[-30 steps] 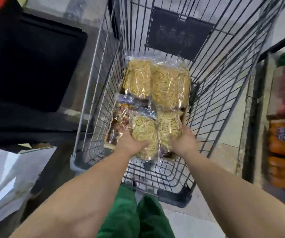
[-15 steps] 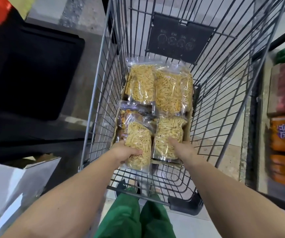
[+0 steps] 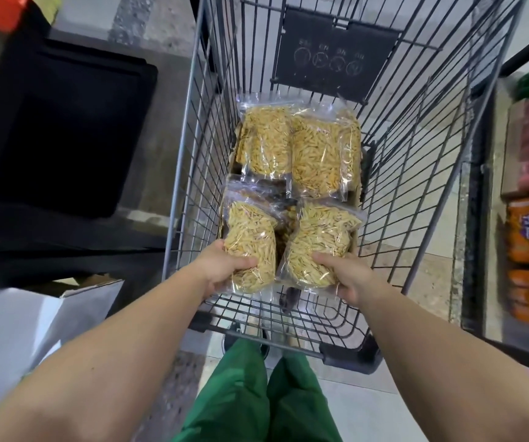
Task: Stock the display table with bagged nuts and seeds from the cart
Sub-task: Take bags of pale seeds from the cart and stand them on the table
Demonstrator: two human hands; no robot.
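Inside a wire shopping cart (image 3: pixel 189 129) lie several clear bags of pale yellow seeds. My left hand (image 3: pixel 221 269) grips the near left seed bag (image 3: pixel 250 237) by its lower end. My right hand (image 3: pixel 349 275) grips the near right seed bag (image 3: pixel 320 237) at its bottom edge. Both bags are raised a little above the rest. Two more seed bags (image 3: pixel 301 148) lie side by side farther in, and a darker bag of mixed nuts (image 3: pixel 275 199) shows partly beneath the held ones.
A black bin (image 3: pixel 62 129) stands left of the cart. A white carton (image 3: pixel 17 327) sits at the lower left. On the right a shelf (image 3: pixel 476 237) holds orange packets (image 3: pixel 527 231) and red packs. My green trousers (image 3: pixel 256 390) are below the cart's near end.
Both hands have drawn back toward me and spread apart, each lifting its own seed bag off the pile. The camera has shifted so the cart sits farther right.
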